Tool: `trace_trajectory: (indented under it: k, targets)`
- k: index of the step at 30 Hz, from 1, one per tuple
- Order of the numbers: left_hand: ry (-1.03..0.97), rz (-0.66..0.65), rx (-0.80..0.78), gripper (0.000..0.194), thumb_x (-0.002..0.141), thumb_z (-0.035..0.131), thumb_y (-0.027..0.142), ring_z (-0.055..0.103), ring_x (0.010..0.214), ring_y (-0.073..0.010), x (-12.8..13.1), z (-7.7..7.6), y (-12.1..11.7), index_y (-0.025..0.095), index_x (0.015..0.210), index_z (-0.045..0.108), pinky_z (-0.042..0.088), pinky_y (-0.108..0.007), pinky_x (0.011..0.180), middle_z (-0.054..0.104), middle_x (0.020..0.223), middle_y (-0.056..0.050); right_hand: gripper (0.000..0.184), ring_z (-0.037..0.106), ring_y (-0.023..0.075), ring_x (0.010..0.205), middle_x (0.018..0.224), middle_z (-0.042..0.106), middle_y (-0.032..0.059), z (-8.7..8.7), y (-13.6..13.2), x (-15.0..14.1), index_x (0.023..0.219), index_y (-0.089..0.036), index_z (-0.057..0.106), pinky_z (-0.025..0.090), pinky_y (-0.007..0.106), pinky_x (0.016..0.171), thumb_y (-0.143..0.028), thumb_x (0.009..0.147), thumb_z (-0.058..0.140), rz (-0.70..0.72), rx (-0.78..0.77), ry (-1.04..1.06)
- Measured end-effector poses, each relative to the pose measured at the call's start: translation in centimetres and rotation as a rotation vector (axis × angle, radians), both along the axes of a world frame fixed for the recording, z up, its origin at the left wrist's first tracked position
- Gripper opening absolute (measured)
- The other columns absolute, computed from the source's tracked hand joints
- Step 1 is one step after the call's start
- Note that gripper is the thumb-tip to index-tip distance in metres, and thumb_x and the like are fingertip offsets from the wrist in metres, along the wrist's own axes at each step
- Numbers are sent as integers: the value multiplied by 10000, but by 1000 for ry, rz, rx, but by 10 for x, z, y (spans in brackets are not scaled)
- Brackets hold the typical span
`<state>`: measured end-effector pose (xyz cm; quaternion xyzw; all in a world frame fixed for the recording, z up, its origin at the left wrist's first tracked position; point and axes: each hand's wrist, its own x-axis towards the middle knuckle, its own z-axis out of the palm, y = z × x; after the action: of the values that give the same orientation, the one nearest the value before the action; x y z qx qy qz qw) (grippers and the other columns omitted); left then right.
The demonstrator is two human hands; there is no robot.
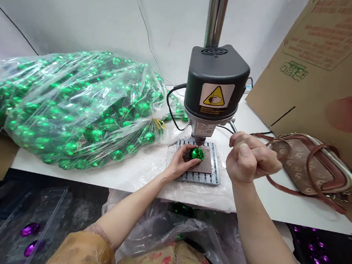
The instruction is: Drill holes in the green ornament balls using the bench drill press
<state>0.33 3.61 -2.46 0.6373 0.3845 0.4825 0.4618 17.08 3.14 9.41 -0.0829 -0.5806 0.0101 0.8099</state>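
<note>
A small bench drill press (216,80) with a dark grey head stands at the middle of the table. Under its chuck (199,140), a shiny green faceted gem (198,153) lies on a flat brown board (205,165) over the slotted metal base (216,168). My left hand (181,161) pinches the gem from the left, thumb in front and fingers behind. To the right of the drill head my right hand (250,158) is closed in a fist around the end of the feed lever (232,125); its grip is hidden by the fingers. The bit reaches down at the gem's middle.
A large clear bag (82,107) of green gems, tied with a yellow tie (159,124), fills the left side. A patterned handbag (311,164) and a cardboard box (328,79) stand at right. Purple gems (30,229) lie below left. Clear plastic (185,231) hangs in front.
</note>
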Motion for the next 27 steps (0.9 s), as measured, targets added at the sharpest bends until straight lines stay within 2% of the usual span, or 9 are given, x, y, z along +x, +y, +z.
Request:
trace_trajectory:
  k: [4,6,10,14,16,18,22,24,27]
  targets:
    - [-9,1,-7,547,786,813,509,665,1108,-239,0,2,-1,184,1178,617,515,-376,982,690,1190,-111,442,289,17,412,484,280,-74,12,-5,-5,549,-163,219,360,247,468,-72,823,553,-4,-33,41]
    - [-5,14,-11,553,774,822,508,668,1089,-236,2,3,-2,184,1172,618,519,-374,967,696,1164,-107,447,280,18,398,465,256,-77,32,-7,-8,535,-168,236,328,237,444,-79,840,549,16,-134,129]
    - [29,131,16,501,762,837,481,675,1016,-220,5,9,-6,190,1116,635,530,-359,913,705,1089,-86,410,324,32,385,423,320,-86,77,-8,-10,517,-191,347,303,241,422,-121,838,592,84,-492,242]
    - [141,257,161,361,831,783,437,655,982,-202,-6,21,-33,211,1078,649,522,-341,874,685,1035,-61,419,340,23,393,423,351,-93,92,-5,-8,533,-189,334,291,218,427,-162,858,597,91,-578,235]
    - [235,171,277,328,865,749,423,652,963,-198,-19,24,-58,215,1102,655,525,-330,845,675,1024,-65,411,354,20,399,428,359,-97,90,-4,-7,546,-187,337,300,212,436,-170,872,587,84,-555,221]
    - [379,-9,426,328,892,714,431,658,910,-187,-35,21,-88,220,1139,663,530,-303,779,674,1018,-79,408,355,23,396,427,363,-97,87,-3,-7,552,-189,339,294,214,432,-180,876,588,78,-537,214]
    - [784,-263,853,427,895,684,523,649,875,-219,-61,6,-134,231,1205,662,536,-340,741,699,1051,-117,404,352,24,393,427,374,-90,85,-3,-8,550,-194,343,296,224,430,-174,870,587,65,-509,216]
    - [831,-305,947,500,883,680,566,649,920,-242,-69,2,-139,211,1232,644,546,-376,789,708,1095,-139,398,359,25,395,431,374,-86,86,-3,-8,552,-195,342,296,223,426,-174,870,582,62,-501,219]
    - [730,-280,933,495,885,692,517,659,929,-237,-78,6,-125,185,1244,619,550,-378,813,720,1041,-131,395,369,26,394,443,371,-82,85,-3,-8,559,-198,338,295,224,411,-191,872,578,58,-505,226]
